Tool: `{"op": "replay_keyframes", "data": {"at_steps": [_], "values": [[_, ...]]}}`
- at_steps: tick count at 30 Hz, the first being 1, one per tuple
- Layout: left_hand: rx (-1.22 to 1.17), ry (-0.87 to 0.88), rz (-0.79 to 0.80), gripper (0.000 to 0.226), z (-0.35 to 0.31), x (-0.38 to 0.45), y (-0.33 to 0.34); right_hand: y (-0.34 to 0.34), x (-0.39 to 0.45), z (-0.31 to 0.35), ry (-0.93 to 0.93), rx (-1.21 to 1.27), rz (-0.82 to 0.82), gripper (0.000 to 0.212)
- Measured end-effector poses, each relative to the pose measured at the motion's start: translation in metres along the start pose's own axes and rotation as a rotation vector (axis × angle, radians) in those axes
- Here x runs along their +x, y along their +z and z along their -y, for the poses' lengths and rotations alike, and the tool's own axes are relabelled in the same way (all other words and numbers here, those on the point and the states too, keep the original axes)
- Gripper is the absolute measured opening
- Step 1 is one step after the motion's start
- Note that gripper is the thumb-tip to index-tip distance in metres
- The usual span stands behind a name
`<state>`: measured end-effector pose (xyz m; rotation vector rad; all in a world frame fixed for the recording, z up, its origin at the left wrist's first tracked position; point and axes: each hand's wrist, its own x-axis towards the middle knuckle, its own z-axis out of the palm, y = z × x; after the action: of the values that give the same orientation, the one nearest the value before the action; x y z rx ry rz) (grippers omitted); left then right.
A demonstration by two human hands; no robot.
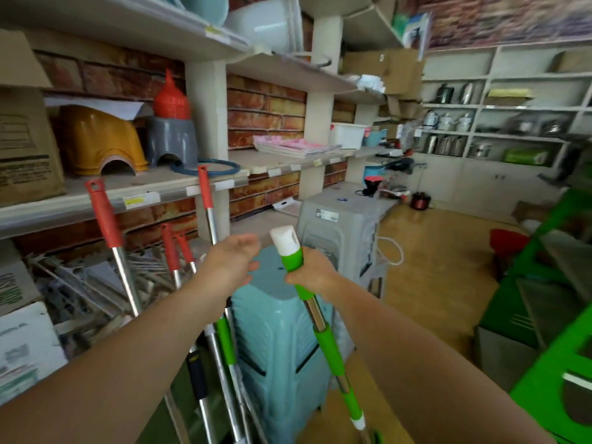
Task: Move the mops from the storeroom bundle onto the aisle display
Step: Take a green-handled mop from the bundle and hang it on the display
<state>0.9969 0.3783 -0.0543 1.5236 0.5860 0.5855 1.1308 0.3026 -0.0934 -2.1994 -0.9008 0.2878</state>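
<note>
My right hand (312, 274) grips a mop with a green handle (323, 334) near its white top cap, holding the pole upright and slightly tilted over a stack of pale blue stools (282, 354). My left hand (232, 261) hovers open just left of that handle and holds nothing. Several red-handled mops (104, 216) with metal poles lean against the shelving at the left. Another green-handled pole (226, 341) stands among them beside the stools. The mop heads are out of view.
Wall shelves (134, 193) hold plastic stools, boxes and trays at the left. A grey stool stack (339, 232) stands behind the blue one. Green shelving (544, 363) is at the right. A tan floor (442, 283) runs toward the back shelves of metal pots.
</note>
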Motion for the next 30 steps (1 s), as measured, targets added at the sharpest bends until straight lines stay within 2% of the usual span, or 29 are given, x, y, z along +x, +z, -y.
{"op": "replay_keyframes", "data": {"at_steps": [3, 4, 7, 11, 15, 17, 22, 26, 30], "values": [[0.011, 0.034, 0.043, 0.026, -0.008, -0.027, 0.042, -0.039, -0.037, -0.021, 0.024, 0.074, -0.081, 0.015], [0.009, 0.044, 0.061, 0.027, -0.011, -0.036, 0.055, -0.049, -0.048, -0.028, 0.035, 0.117, -0.097, 0.008], [0.011, 0.068, 0.111, 0.028, -0.020, -0.058, 0.087, -0.071, -0.077, -0.046, 0.049, 0.243, -0.145, 0.027], [0.053, 0.127, 0.143, 0.028, -0.031, -0.078, 0.113, -0.087, -0.113, -0.064, 0.040, 0.327, -0.167, 0.028], [0.107, 0.208, 0.201, 0.018, -0.038, -0.098, 0.129, -0.101, -0.139, -0.078, 0.038, 0.453, -0.314, 0.030], [0.107, 0.246, 0.221, 0.017, -0.044, -0.105, 0.136, -0.115, -0.152, -0.081, 0.017, 0.490, -0.365, 0.023], [0.069, 0.371, 0.285, 0.017, -0.074, -0.121, 0.165, -0.169, -0.188, -0.074, -0.046, 0.491, -0.585, 0.030], [-0.018, 0.491, 0.331, 0.016, -0.098, -0.136, 0.192, -0.219, -0.213, -0.053, -0.149, 0.483, -0.768, 0.022], [-0.070, 0.565, 0.366, 0.016, -0.117, -0.148, 0.211, -0.251, -0.239, -0.033, -0.267, 0.438, -0.823, 0.019]]}}
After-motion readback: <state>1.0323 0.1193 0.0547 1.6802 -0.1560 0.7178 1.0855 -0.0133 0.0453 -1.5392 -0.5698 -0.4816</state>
